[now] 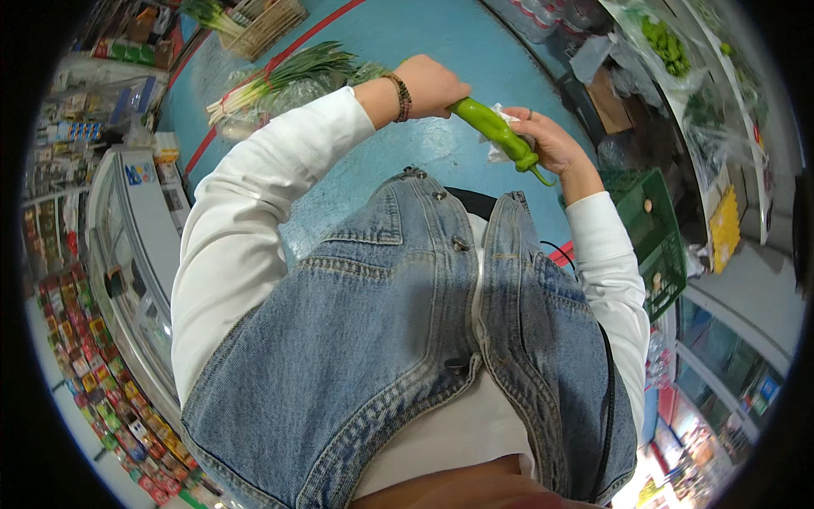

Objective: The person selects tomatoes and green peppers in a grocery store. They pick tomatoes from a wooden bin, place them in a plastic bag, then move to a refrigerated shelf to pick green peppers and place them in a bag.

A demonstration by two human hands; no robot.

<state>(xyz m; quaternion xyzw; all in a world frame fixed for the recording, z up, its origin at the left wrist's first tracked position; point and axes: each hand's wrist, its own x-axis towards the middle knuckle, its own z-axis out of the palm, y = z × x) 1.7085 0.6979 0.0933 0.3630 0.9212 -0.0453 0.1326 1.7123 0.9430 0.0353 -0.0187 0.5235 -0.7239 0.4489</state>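
Observation:
My left hand (427, 88), with beaded bracelets at the wrist, is closed around one end of a long green pepper (486, 121). The pepper slants down to the right, and its curved stem (540, 173) points toward my right forearm. With my right hand (548, 137), a ring on one finger, I press a crumpled white tissue or cloth (498, 151) against the pepper's side. Part of that white piece is hidden behind the pepper. Both hands are held out in front of my denim vest (375, 312), above the blue floor (407, 197).
Green onions (280, 79) tied with a red band lie over plastic-bagged produce on the floor. A wicker basket (267, 28) stands beyond. A glass-topped freezer (137, 254) is at left. Green crates (655, 235) and shelves holding bagged green peppers (664, 48) line the right.

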